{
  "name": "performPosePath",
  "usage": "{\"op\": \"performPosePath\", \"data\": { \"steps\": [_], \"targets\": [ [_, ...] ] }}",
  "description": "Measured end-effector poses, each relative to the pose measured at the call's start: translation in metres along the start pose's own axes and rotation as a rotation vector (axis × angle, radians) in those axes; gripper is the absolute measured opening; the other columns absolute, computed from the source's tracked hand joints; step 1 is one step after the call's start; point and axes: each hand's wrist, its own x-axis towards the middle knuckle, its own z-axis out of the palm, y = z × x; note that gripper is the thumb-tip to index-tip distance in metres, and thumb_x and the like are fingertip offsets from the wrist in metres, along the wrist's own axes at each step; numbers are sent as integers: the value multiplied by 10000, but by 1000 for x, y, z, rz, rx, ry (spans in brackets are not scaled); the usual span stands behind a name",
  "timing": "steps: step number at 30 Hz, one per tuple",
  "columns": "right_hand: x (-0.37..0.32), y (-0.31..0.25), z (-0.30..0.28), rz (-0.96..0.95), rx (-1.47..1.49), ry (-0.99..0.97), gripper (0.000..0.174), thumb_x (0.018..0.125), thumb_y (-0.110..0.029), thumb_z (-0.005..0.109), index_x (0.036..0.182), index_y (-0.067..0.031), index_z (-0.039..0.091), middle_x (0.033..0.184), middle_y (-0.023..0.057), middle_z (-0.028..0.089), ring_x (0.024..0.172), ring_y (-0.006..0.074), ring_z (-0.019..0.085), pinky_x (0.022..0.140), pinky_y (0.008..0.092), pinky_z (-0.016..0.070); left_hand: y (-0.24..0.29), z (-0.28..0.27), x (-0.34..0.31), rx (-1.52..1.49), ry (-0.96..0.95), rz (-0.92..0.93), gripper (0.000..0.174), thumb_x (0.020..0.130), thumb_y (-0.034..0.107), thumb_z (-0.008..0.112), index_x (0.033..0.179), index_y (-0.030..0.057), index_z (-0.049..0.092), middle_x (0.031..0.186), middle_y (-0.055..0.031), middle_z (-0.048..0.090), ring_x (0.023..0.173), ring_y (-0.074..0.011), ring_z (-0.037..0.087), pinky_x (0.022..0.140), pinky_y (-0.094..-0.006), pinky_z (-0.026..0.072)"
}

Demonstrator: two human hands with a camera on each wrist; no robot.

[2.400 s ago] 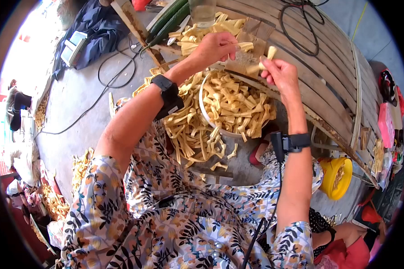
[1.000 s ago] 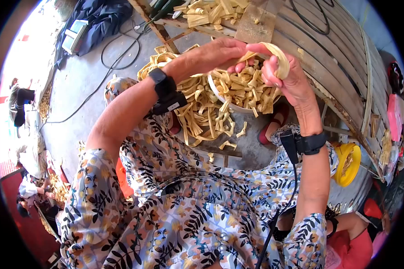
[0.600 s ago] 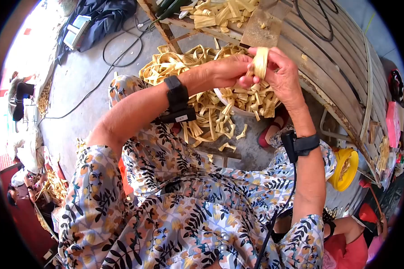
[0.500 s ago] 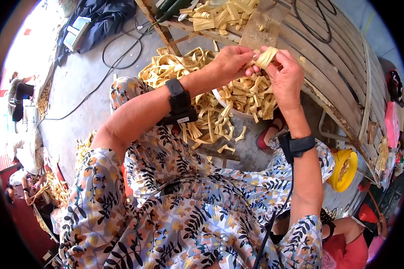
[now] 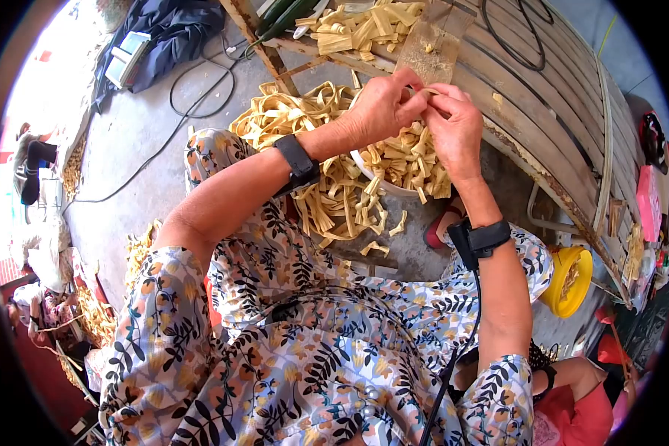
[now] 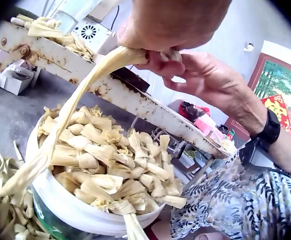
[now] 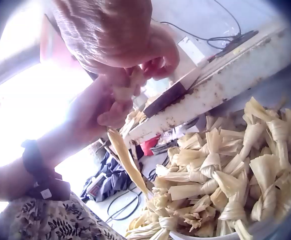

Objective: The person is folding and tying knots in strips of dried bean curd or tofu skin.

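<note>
My left hand (image 5: 386,104) and right hand (image 5: 453,134) meet above a bucket (image 6: 100,222), fingertips close together. Between them they pinch a long pale yellow strip (image 6: 70,110), whose kind I cannot tell. Its tail hangs from my left hand (image 6: 178,20) past the bucket's rim in the left wrist view. The worked end is mostly hidden behind the fingers. In the right wrist view the strip (image 7: 128,160) droops below the left hand's fingers. Knotted pieces (image 6: 115,150) of the same material fill the bucket, and a heap of loose strips (image 5: 282,111) lies beside it.
A slatted wooden bench (image 5: 543,126) with a rusty frame stands just beyond my hands, bearing a small board (image 5: 427,56), more yellow pieces (image 5: 368,26) and a black cable (image 5: 524,44). A yellow bucket (image 5: 569,282) stands at right; dark cloth (image 5: 171,37) lies far left.
A knotted piece held in my right hand earlier is gone from it. A strip was then looped round the right fingers; that loop no longer shows, and the hands have closed together.
</note>
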Motion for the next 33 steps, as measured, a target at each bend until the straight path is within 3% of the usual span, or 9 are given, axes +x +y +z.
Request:
{"op": "performPosePath", "data": {
  "steps": [1, 4, 9, 12, 18, 21, 23, 27, 33],
  "targets": [
    [1, -2, -1, -53, 4, 41, 108, 695, -30, 619, 797, -17, 650, 851, 38, 607, 733, 183, 546, 677, 266, 434, 1, 0, 1, -68, 3, -62, 282, 854, 230, 526, 979, -19, 482, 630, -79, 555, 524, -109, 545, 460, -229, 442],
    [7, -9, -8, 177, 403, 67, 88, 708, -9, 622, 785, 22, 648, 921, 67, 601, 844, 134, 540, 728, 244, 433, -2, -1, 5, -554, 24, -376, 266, 855, 221, 530, 988, -8, 509, 692, -41, 534, 566, -79, 501, 517, -194, 429],
    [23, 4, -34, 586, 763, 281, 91, 711, -6, 654, 790, 38, 641, 964, 57, 594, 781, 94, 551, 701, 210, 450, 11, -11, -4, -681, -180, -356, 268, 867, 262, 520, 968, 20, 578, 715, 45, 480, 565, -11, 397, 493, -140, 322],
    [18, 8, -33, 641, 730, 255, 135, 734, -43, 653, 843, 33, 633, 967, 47, 595, 733, 78, 547, 652, 189, 450, 4, -14, -5, -622, -281, -367, 280, 872, 283, 512, 972, 32, 587, 678, 73, 458, 542, 10, 355, 465, -128, 266],
    [12, -6, -32, 727, 597, -166, 213, 743, -147, 667, 885, 2, 610, 767, 8, 581, 664, 43, 520, 498, 150, 403, -5, -23, -8, -687, -390, -384, 257, 889, 271, 482, 942, 42, 587, 653, 92, 452, 538, 16, 342, 458, -127, 256],
    [6, -6, -18, 633, 736, -291, 182, 741, -158, 669, 854, -26, 613, 676, -9, 547, 595, 22, 485, 458, 138, 357, -5, -15, -7, -682, -338, -378, 243, 892, 259, 474, 917, 42, 581, 634, 92, 438, 532, 13, 336, 453, -132, 249],
    [5, -6, -16, 648, 795, -213, 164, 745, -145, 661, 853, -31, 614, 660, -10, 542, 524, 8, 436, 430, 131, 302, 1, -13, -8, -659, -266, -404, 234, 893, 251, 470, 900, 41, 574, 617, 91, 423, 522, 10, 327, 446, -138, 240],
    [10, -4, -24, 666, 843, -123, 140, 748, -114, 651, 836, -14, 607, 641, -10, 520, 493, 5, 398, 411, 140, 278, -9, -30, 1, -696, -480, -349, 211, 891, 231, 467, 876, 45, 566, 570, 81, 400, 475, -6, 303, 433, -146, 221],
    [27, 9, -34, 673, 870, -22, 150, 752, -109, 655, 834, -7, 583, 623, -9, 489, 483, 11, 391, 405, 143, 279, -10, -43, 19, -255, -382, -103, 228, 886, 204, 472, 819, 10, 572, 627, 16, 512, 576, -55, 472, 532, -202, 385]
  ]
}}
